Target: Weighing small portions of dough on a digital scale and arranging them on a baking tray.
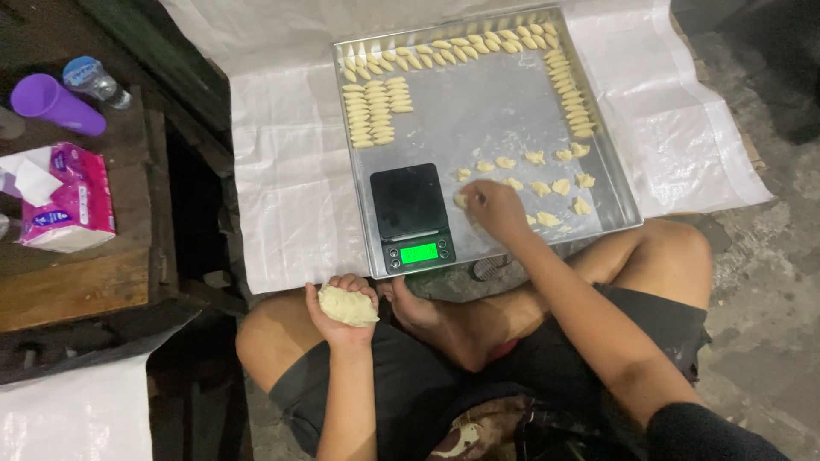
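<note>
Beneath your right hand (495, 207) lies the metal tray (512, 128), resting on a white sheet (290, 171) on the floor. Just left of that hand's grip stands a black digital scale (412, 218), its display lit green. Beyond the grip, shaped dough pieces (369, 111) line the tray's far, left and right edges; nearer it lie small unshaped dough portions (559, 183). Your right fingers pinch one portion against the tray. Your left hand (340, 307), over your knee, cups the remaining dough lump (347, 306): much is formed, yet the tray's centre is bare.
</note>
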